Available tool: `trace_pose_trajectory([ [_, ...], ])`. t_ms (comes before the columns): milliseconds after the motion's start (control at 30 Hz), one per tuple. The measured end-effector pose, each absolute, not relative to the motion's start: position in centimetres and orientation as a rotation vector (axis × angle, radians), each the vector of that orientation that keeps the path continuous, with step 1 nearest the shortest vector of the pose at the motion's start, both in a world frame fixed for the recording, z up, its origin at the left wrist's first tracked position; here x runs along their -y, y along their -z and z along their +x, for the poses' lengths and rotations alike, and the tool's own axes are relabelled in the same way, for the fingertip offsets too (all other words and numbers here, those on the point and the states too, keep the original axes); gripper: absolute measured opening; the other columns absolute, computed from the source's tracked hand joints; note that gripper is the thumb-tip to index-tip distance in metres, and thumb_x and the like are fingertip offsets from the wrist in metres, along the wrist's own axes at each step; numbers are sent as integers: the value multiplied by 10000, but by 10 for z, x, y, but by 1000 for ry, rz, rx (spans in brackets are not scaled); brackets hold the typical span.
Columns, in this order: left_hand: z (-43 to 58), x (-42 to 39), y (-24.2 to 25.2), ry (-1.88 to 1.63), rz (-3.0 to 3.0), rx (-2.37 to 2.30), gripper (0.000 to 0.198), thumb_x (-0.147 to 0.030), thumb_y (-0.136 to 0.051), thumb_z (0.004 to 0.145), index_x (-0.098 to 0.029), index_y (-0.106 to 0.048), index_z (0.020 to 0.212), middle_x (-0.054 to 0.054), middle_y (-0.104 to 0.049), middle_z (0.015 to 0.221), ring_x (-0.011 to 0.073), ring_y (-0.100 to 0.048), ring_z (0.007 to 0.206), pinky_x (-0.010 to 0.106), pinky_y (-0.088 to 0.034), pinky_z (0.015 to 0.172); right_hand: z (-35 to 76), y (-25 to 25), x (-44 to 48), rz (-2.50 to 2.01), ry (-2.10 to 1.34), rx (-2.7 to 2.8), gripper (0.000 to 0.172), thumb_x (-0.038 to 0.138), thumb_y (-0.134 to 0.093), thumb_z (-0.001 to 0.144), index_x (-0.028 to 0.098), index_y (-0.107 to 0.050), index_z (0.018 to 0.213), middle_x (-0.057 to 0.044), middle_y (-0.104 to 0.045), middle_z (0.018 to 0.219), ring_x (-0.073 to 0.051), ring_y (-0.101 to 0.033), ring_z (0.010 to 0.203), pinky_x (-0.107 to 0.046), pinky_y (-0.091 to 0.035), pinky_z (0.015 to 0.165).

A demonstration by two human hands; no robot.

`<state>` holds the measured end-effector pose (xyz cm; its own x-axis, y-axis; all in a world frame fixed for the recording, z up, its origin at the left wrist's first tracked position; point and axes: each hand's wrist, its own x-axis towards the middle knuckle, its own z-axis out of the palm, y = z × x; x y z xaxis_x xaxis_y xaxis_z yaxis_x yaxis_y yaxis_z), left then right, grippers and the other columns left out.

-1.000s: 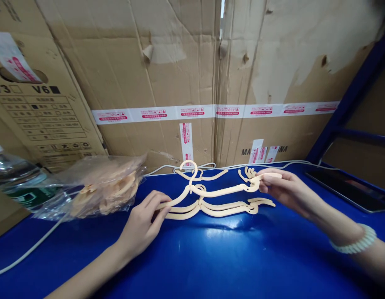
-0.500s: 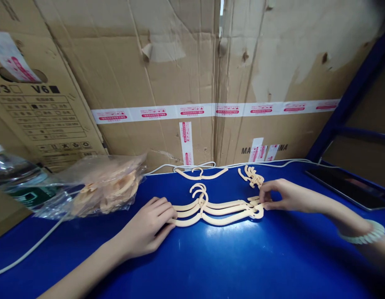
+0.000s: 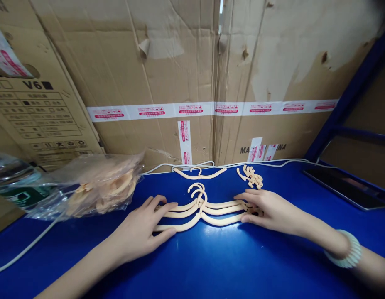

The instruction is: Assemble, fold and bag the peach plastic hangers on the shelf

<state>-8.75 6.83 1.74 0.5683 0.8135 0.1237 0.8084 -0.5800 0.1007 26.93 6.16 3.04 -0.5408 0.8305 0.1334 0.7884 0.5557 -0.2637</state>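
Note:
Three cream clothes hangers (image 3: pixel 221 220) lie stacked and slightly offset on a blue tabletop, their hooks pointing away from me. My left hand (image 3: pixel 142 230) grips the left ends, with the thumb along the nearest hanger and the fingers over the farther ones. Around the right ends is my right hand (image 3: pixel 267 209), thumb on the near side and fingers on the far side, covering part of the tips. Behind them lies a separate hanger (image 3: pixel 207 176). A small pile of cream hook pieces (image 3: pixel 253 178) sits just beyond my right hand.
A clear plastic bag (image 3: pixel 105 187) of cream pieces lies at left, beside a bottle with a green label (image 3: pixel 24 193). A dark flat device (image 3: pixel 344 189) rests at right. Cardboard (image 3: pixel 161 83) walls the back, with a white cable (image 3: pixel 282 164) along its foot.
My right hand has moved left from pinching the hangers' right tips to wrapping around their ends. My left hand has spread its grip, with the thumb now along the nearest hanger.

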Motion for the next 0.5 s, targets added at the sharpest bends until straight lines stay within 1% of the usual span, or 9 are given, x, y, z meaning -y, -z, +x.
trace_pose_trajectory([
  [133, -86, -70, -15, -271, 2714, -1388, 383, -391, -433, 915, -294, -497, 1280, 82, -505, 1213, 275, -511, 1070, 447, -500, 856, 267, -27, -64, -1425, -233, 2563, 253, 413, -579, 852, 206, -610, 995, -38, -648, 830, -181, -596, 676, -276, -411, 609],
  [233, -83, -71, -8, -398, 2732, -1368, 364, -359, -459, 908, -290, -524, 1260, 73, -530, 1166, 258, -528, 1038, 428, -504, 860, 269, -28, -66, -1456, -207, 2556, 242, 399, -595, 841, 200, -613, 978, -27, -642, 773, -170, -581, 629, -266, -380, 576],
  [333, -79, -71, -1, -523, 2752, -1363, 374, -344, -471, 909, -294, -524, 1276, 72, -543, 1144, 252, -536, 1014, 424, -505, 856, 271, -28, -69, -1461, -186, 2553, 252, 403, -598, 837, 192, -621, 972, -30, -643, 744, -176, -591, 638, -267, -372, 572],
  [400, -77, -70, 1, -550, 2759, -1377, 383, -340, -457, 919, -299, -509, 1296, 78, -542, 1147, 253, -536, 1008, 442, -497, 864, 272, -26, -70, -1459, -159, 2537, 267, 410, -587, 844, 188, -623, 989, -41, -656, 766, -190, -610, 678, -279, -392, 604],
  [500, -77, -69, 4, -543, 2763, -1407, 386, -337, -434, 933, -304, -497, 1312, 86, -533, 1169, 262, -530, 1030, 476, -478, 887, 271, -22, -72, -1439, -121, 2501, 301, 432, -559, 861, 189, -616, 1030, -62, -681, 872, -211, -635, 775, -321, -428, 717],
])
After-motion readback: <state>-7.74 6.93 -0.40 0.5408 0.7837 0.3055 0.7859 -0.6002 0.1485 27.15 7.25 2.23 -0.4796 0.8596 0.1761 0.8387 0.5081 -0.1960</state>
